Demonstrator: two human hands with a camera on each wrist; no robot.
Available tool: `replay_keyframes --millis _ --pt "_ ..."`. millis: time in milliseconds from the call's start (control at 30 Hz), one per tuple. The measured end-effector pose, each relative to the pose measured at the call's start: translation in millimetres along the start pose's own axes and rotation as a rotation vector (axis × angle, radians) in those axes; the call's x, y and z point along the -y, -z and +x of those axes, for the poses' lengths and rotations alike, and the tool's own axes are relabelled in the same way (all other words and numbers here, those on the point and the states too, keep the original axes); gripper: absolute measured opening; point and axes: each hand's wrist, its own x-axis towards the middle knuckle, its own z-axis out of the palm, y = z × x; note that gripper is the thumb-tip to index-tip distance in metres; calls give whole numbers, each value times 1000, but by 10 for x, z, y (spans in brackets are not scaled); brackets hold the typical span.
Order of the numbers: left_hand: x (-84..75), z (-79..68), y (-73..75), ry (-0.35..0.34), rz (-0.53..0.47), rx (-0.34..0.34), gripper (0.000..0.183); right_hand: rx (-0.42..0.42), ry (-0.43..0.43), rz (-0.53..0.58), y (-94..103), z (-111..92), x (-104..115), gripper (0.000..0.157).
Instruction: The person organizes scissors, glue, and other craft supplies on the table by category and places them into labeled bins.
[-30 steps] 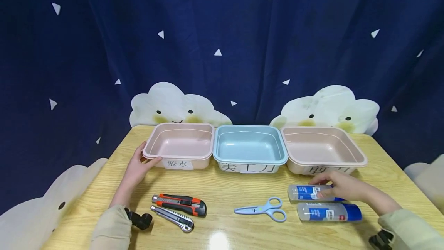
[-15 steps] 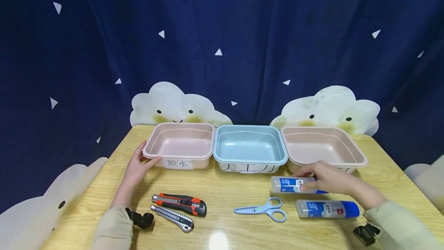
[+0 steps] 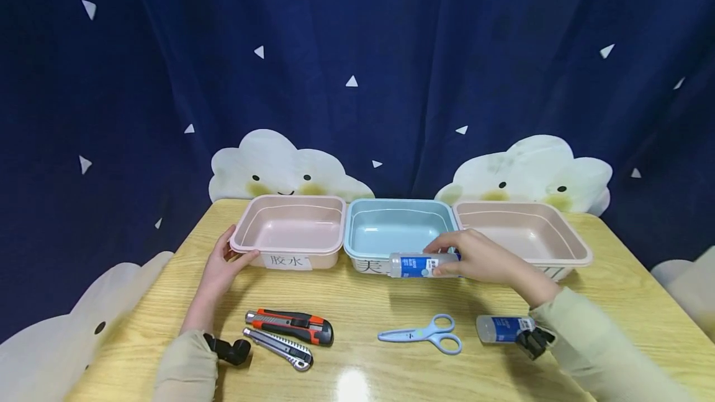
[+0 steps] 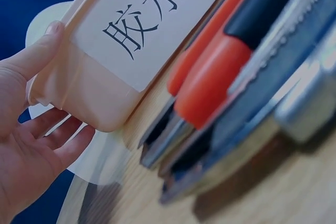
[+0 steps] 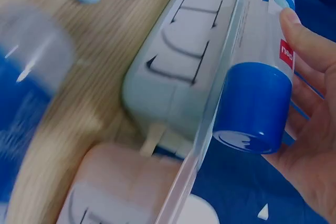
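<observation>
My right hand (image 3: 475, 257) grips a clear glue bottle (image 3: 416, 265) with a blue label, held level in front of the light blue bin (image 3: 402, 259). Its blue cap (image 5: 253, 108) shows large in the right wrist view, with the thumb on the bottle's side. My left hand (image 3: 222, 268) holds the near left corner of the left pink bin (image 3: 287, 250); in the left wrist view the thumb lies on the rim and other fingers reach below it. A second glue bottle (image 3: 499, 329) lies on the table, partly hidden behind the right wrist camera.
A right-hand pink bin (image 3: 558, 259) completes the row; all three bins bear paper labels. On the wooden table (image 3: 357, 303) lie an orange-black utility knife (image 3: 293, 326), a slim silver utility knife (image 3: 279, 348) and light blue scissors (image 3: 421, 334). A dark blue curtain hangs behind.
My right hand has lifted the glue bottle from beside the second one and carried it left and away, past the scissors to the blue bin's front. The left hand has stayed put.
</observation>
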Motion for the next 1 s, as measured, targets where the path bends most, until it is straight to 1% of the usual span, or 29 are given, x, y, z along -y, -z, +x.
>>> replay_keyframes --millis 67,133,233,367,467,733,867,1000 --pt "4 -13 -7 13 -6 -8 90 -14 4 7 -25 89 37 35" --pt "4 -25 -16 24 -20 -19 90 -27 -9 21 -46 174 80 34" --pt "6 -42 -26 28 -40 -33 88 -55 -5 31 -82 298 132 33" --pt "24 -47 -58 17 -72 -71 85 -108 26 -10 -131 483 207 34" --pt "43 -42 -83 8 -92 -96 85 -128 26 -40 -168 624 278 36" --pt "72 -58 -96 17 -111 -107 85 -118 2 -55 -289 946 463 38" --pt "62 -70 -107 26 -116 -115 84 -110 -6 -37 -323 1129 530 36" --pt "51 -56 -125 10 -148 -111 83 -109 -31 -23 -333 1317 586 36"
